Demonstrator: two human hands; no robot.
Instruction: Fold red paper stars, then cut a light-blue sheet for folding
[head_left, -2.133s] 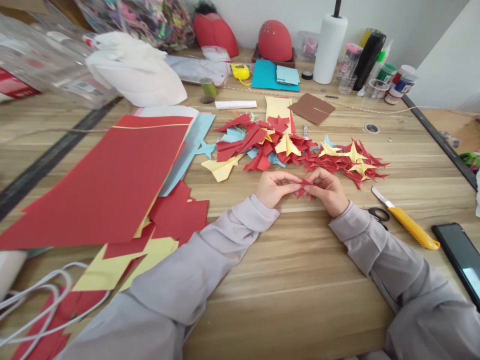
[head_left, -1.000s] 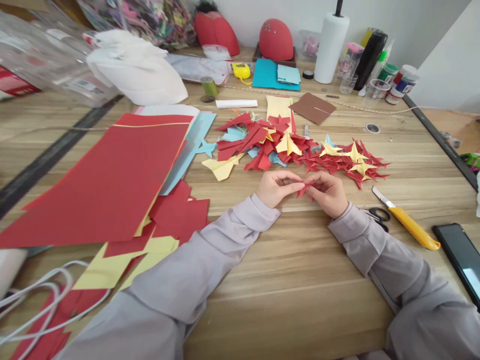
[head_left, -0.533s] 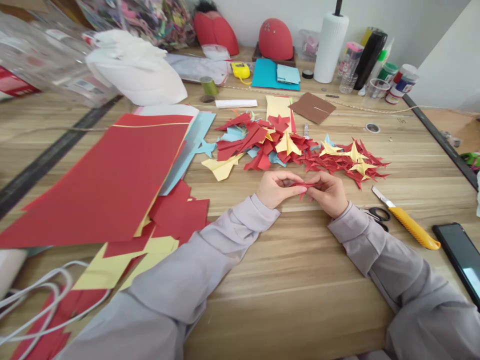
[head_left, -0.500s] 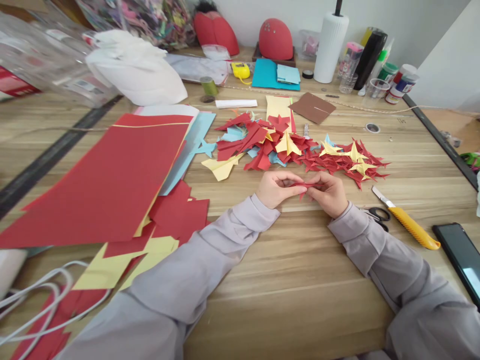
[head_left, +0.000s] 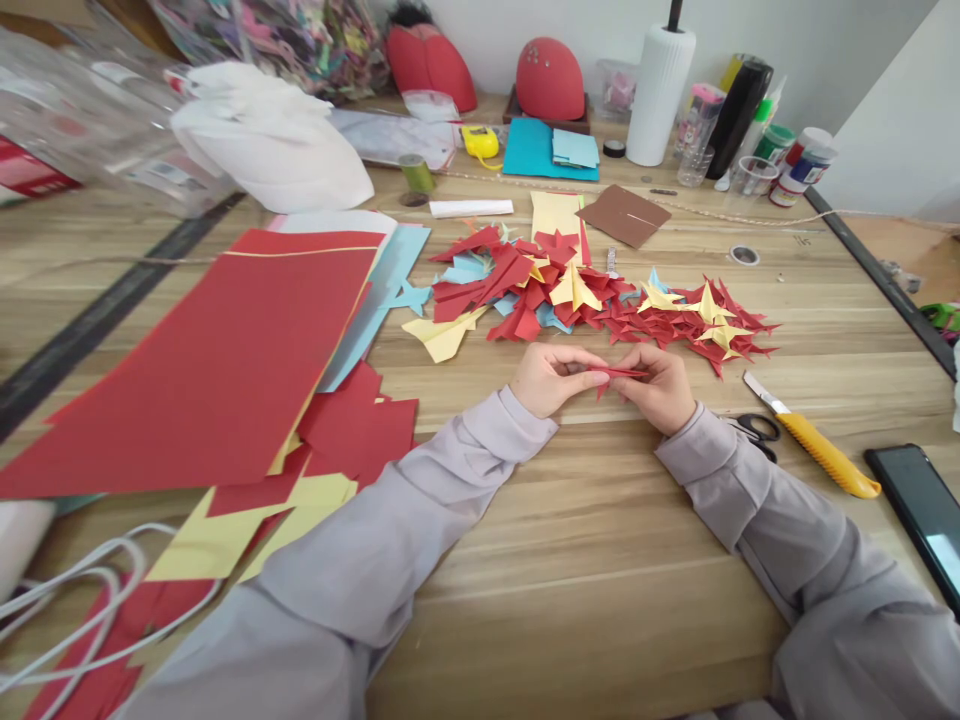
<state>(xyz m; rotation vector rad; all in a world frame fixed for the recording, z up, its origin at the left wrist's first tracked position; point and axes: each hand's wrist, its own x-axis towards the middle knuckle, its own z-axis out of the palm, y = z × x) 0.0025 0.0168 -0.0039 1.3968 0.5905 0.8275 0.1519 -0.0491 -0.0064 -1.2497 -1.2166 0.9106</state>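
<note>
A small folded piece of red paper (head_left: 619, 372) is pinched between my two hands, low over the wooden table. My left hand (head_left: 553, 378) grips its left end with thumb and fingers. At the other end, my right hand (head_left: 658, 386) is closed on the same piece. Just beyond my fingers lies a heap of folded red, yellow and blue paper shapes (head_left: 576, 290), some like little planes. Spiky folded red and yellow pieces (head_left: 712, 318) cluster at its right. A pale yellow folded plane (head_left: 444, 334) rests apart on the left.
Large red sheets (head_left: 217, 370) and cut red and yellow pieces (head_left: 202, 535) cover the left side, near a white cable (head_left: 112, 620). To the right lie scissors (head_left: 759, 430), a yellow-handled knife (head_left: 825, 450) and a phone (head_left: 919, 515). Bottles and jars (head_left: 802, 165) stand at the back right.
Both hands stay almost in place. The right fingers have shifted slightly on the folded red paper, and a bit more of it shows between the hands.
</note>
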